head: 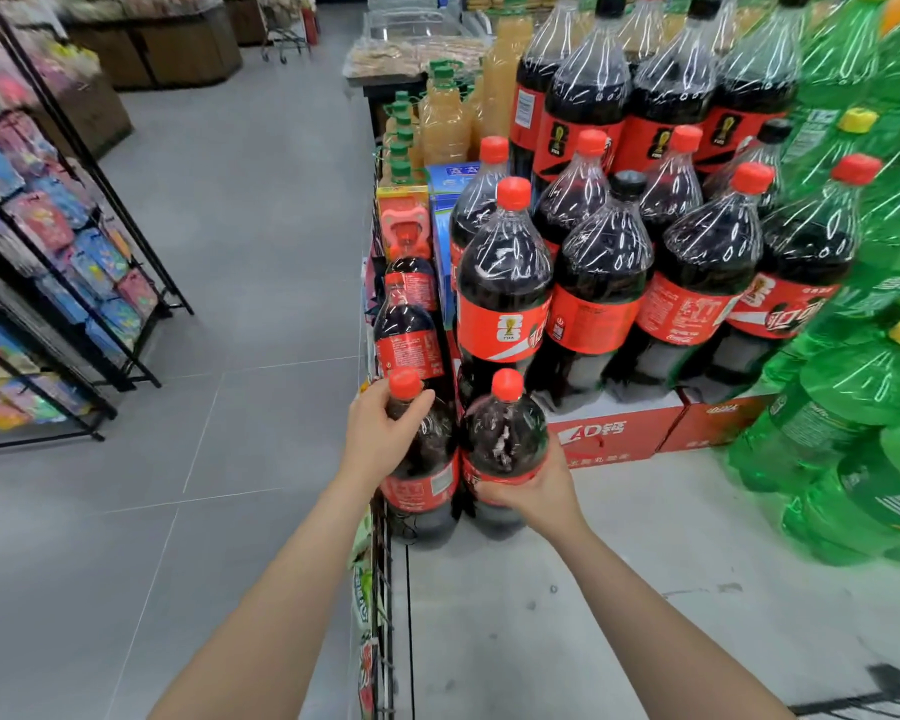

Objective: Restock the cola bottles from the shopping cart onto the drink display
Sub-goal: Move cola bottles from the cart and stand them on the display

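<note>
Our left hand (380,433) curls round the shoulder of one cola bottle (422,459); our right hand (533,485) grips a second bottle (505,444) at its label; both stand touching at the display's (614,433) front-left corner, before the stacked cola.

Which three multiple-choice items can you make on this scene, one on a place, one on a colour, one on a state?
1. Where do the green bottles stand?
A. right of the cola display
B. left of it
C. in the cart

2. What colour is the cap of the bottle in the right hand?
A. black
B. red
C. yellow

3. What is the left hand doing?
A. hanging idle
B. pushing the cart
C. gripping a cola bottle

Key: 1 A, they fill the right edge; 2 B, its cap is red; 3 C, its fingers curl round the bottle's shoulder.
</note>
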Available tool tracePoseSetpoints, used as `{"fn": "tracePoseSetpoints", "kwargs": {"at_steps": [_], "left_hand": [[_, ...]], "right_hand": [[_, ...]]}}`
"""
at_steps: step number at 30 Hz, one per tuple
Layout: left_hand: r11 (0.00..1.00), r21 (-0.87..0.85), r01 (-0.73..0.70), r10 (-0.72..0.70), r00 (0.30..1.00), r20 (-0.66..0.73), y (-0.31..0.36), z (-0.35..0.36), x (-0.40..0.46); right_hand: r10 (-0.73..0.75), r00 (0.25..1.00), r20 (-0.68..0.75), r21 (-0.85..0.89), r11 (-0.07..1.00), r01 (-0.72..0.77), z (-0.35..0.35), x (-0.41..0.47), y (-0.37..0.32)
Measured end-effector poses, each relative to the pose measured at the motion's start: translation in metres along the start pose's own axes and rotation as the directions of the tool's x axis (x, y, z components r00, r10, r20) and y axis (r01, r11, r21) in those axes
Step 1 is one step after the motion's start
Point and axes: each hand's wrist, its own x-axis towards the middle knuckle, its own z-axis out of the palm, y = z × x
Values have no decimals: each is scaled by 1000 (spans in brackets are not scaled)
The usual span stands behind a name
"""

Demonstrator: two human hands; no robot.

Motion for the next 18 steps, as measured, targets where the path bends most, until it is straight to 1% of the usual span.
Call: {"fn": "tracePoseSetpoints", "kwargs": {"at_steps": [7,11,16,18], "left_hand": [[990,64,-123,117,990,83,5,-2,-5],[987,60,-150,144,985,94,10,-3,-7],[983,54,-177,170,978,119,14,-7,-11],[978,68,-196,186,974,126,19,-10,-14]], "right_hand": [[72,994,88,-119,991,-62,-16,2,6],[84,991,102,-129,989,-71,-22,5,4],[58,990,129,-107,993,-45,-25,2,-7],[73,989,128,-135,989,-56,-29,0,-13]]}}
